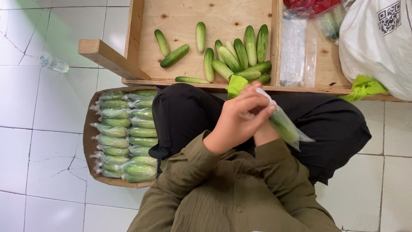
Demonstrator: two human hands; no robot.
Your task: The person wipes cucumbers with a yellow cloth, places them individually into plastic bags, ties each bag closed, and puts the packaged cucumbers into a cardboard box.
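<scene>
cardboard tray [88, 141], left: two rows of bagged cucumbers [126, 135], nearly full. wooden crate [148, 64], far: loose cucumbers [240, 58] unpacked. left hand [238, 118] closed on the neck of a plastic bag [285, 126] holding a cucumber, over the lap; right hand [264, 135] mostly hidden, grip unclear.

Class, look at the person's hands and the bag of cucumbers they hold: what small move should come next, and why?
Probably finish closing the bag's neck. Both hands, left hand over right hand, pinch the top of the clear bag with cucumbers inside, and the box at the left holds bags already closed.
</scene>
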